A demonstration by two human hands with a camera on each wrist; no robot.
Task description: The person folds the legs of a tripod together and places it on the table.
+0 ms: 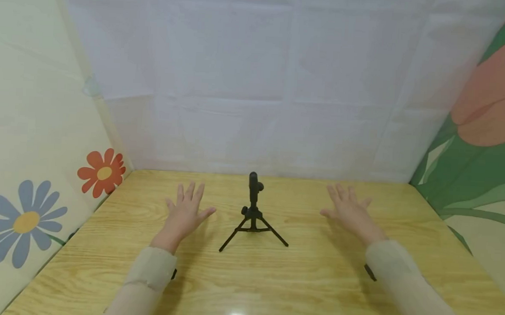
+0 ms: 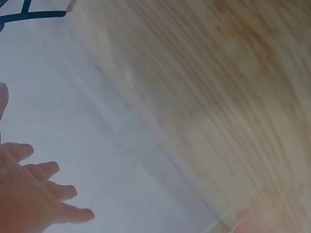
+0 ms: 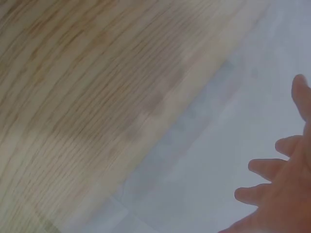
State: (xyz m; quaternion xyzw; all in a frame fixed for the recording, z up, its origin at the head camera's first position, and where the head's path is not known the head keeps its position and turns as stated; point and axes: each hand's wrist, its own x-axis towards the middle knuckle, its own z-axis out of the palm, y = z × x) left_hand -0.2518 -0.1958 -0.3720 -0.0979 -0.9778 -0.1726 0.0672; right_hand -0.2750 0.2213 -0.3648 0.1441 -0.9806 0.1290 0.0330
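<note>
A small black tripod [image 1: 253, 210] stands upright on the wooden table, its legs spread and its column pointing up. To its left is my left hand [image 1: 185, 216], fingers spread and holding nothing, with the thumb pointing toward the tripod. My right hand [image 1: 352, 215] is on the other side, also with spread fingers and nothing held. Both hands are apart from the tripod. The left wrist view shows spread fingers of the left hand [image 2: 29, 189] and, at the top corner, part of the tripod's legs [image 2: 36, 16]. In the right wrist view the right hand [image 3: 277, 184] has its fingers apart.
The wood-grain table [image 1: 246, 281] ends at a white cloth backdrop [image 1: 256, 81]. A flower-printed panel [image 1: 26, 131] borders the left side, and another panel with a large tulip print [image 1: 490, 113] borders the right. Dark wrist gear [image 1: 370, 272] shows under the right sleeve.
</note>
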